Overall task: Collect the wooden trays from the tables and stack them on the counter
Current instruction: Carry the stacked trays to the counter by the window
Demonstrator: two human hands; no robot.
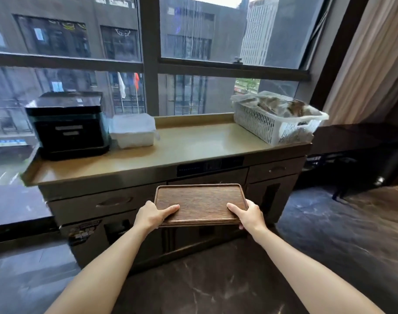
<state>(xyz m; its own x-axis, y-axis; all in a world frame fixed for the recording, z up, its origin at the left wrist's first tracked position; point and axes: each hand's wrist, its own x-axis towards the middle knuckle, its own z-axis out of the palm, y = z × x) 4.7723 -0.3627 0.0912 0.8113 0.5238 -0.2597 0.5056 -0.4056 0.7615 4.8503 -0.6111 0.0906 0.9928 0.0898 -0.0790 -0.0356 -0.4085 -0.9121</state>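
I hold a dark wooden tray (pixel 199 201) level in front of me, below the counter's front edge. A second tray edge shows just under it at the near side, so this looks like a small stack. My left hand (pixel 151 214) grips the near left corner, thumb on top. My right hand (pixel 250 214) grips the near right corner the same way. The counter (pixel 193 146) has a tan top with a raised rim and stands under the window.
On the counter, a black box-shaped appliance (pixel 69 125) stands at the left with a white lidded container (pixel 133 130) beside it. A white plastic basket (pixel 275 118) sits at the right end. Drawers and cabinet doors lie below. A dark table (pixel 356 137) stands to the right.
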